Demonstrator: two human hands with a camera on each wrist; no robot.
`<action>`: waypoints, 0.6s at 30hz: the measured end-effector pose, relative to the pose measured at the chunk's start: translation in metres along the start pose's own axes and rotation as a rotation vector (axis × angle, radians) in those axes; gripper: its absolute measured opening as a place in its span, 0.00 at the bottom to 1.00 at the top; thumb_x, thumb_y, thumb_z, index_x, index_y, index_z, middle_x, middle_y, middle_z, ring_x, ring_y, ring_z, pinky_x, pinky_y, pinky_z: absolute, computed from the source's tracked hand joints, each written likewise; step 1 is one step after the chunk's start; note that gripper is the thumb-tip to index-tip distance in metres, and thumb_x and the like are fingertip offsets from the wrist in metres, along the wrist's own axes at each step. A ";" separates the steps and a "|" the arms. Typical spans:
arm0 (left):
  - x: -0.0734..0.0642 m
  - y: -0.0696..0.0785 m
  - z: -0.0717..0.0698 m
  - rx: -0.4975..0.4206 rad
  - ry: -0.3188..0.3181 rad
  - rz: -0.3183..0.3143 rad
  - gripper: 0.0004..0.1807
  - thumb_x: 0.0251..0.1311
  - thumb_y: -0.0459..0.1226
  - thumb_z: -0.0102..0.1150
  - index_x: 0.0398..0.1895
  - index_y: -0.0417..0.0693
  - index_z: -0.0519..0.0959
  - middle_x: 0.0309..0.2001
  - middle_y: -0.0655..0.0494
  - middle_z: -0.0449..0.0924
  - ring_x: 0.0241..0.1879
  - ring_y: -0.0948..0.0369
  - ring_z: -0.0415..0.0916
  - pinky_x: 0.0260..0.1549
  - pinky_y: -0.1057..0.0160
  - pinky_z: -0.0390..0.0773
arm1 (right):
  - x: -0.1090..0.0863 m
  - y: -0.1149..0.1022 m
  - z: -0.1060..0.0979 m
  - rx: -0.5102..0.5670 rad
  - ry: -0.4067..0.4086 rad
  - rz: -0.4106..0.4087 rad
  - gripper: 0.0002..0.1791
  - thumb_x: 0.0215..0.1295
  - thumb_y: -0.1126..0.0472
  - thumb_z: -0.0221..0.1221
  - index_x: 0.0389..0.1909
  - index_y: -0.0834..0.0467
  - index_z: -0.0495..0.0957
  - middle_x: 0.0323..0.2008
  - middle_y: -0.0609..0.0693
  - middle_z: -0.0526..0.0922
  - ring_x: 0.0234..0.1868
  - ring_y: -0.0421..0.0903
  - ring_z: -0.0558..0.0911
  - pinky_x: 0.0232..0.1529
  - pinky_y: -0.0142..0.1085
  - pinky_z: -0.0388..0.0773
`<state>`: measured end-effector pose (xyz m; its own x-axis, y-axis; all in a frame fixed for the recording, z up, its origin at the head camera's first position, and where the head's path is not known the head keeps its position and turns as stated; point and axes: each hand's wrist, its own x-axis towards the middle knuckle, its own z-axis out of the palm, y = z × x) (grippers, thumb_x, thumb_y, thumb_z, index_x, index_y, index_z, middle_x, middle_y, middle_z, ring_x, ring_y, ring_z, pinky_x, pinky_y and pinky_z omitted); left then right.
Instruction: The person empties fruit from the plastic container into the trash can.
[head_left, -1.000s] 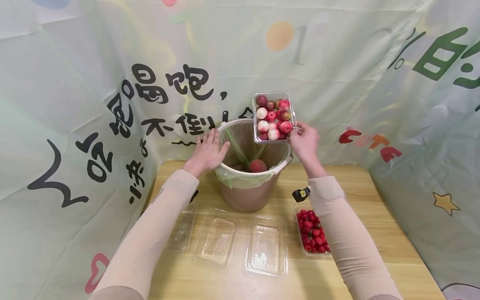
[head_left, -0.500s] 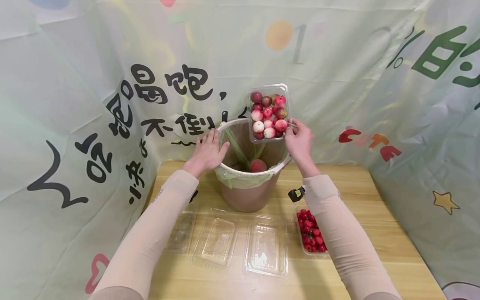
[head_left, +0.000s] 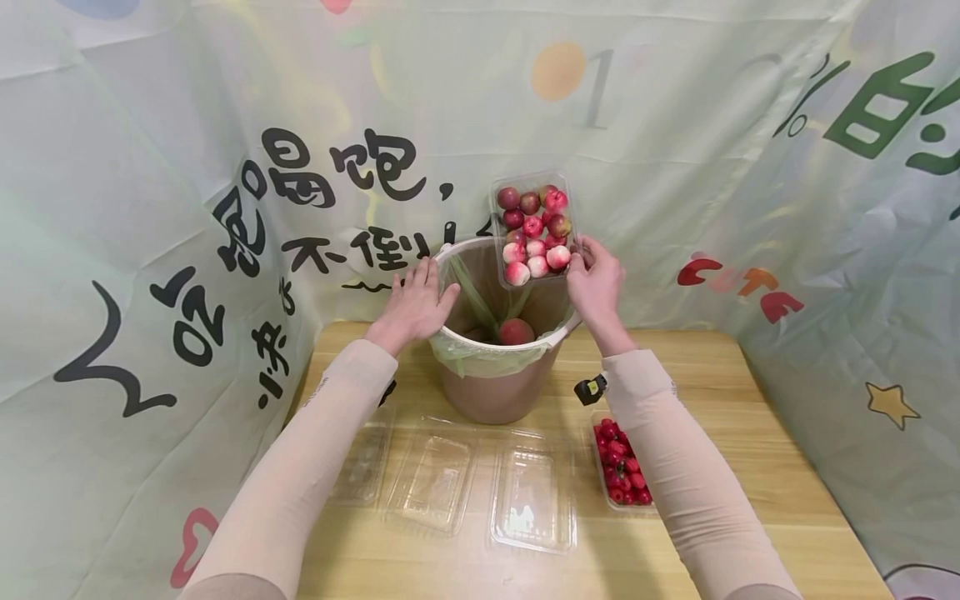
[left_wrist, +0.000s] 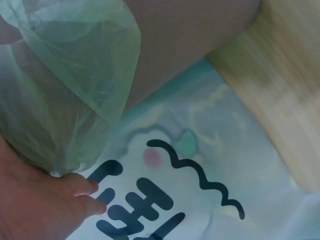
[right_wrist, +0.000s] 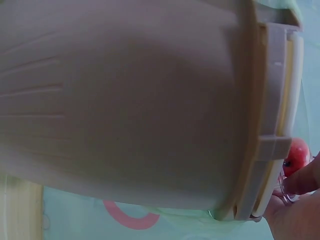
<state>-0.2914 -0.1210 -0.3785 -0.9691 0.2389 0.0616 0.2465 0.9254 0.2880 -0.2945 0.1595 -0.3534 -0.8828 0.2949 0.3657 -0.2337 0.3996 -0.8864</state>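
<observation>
tub (head_left: 528,177) of fruit (head_left: 533,226) held at the bin (head_left: 495,396)

the right hand (head_left: 597,282) pinches the tub's lower right corner, holding it above the bin's far right side. the left hand (head_left: 418,302) rests on the rim (head_left: 555,338), fingers straight. a firm pinch and the tub's low edge inside the rim should keep fruit from spilling; light left-hand pressure should steady the bin.
</observation>
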 end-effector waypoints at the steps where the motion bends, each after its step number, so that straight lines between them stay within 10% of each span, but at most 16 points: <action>1: 0.000 0.000 0.000 -0.001 -0.002 -0.001 0.45 0.81 0.59 0.22 0.85 0.33 0.40 0.86 0.35 0.39 0.84 0.35 0.42 0.82 0.34 0.37 | 0.000 0.000 0.000 0.001 0.002 -0.006 0.21 0.75 0.69 0.54 0.65 0.67 0.79 0.60 0.64 0.85 0.64 0.53 0.85 0.64 0.45 0.82; 18: -0.001 0.002 -0.001 -0.013 -0.003 -0.007 0.45 0.81 0.60 0.23 0.85 0.34 0.40 0.86 0.36 0.39 0.84 0.36 0.42 0.83 0.35 0.36 | -0.003 -0.001 0.002 0.019 0.038 -0.028 0.18 0.77 0.67 0.55 0.63 0.68 0.79 0.60 0.64 0.86 0.63 0.54 0.85 0.65 0.45 0.81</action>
<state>-0.2899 -0.1194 -0.3771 -0.9708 0.2332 0.0570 0.2394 0.9231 0.3010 -0.2923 0.1566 -0.3546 -0.8596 0.3171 0.4007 -0.2662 0.3913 -0.8809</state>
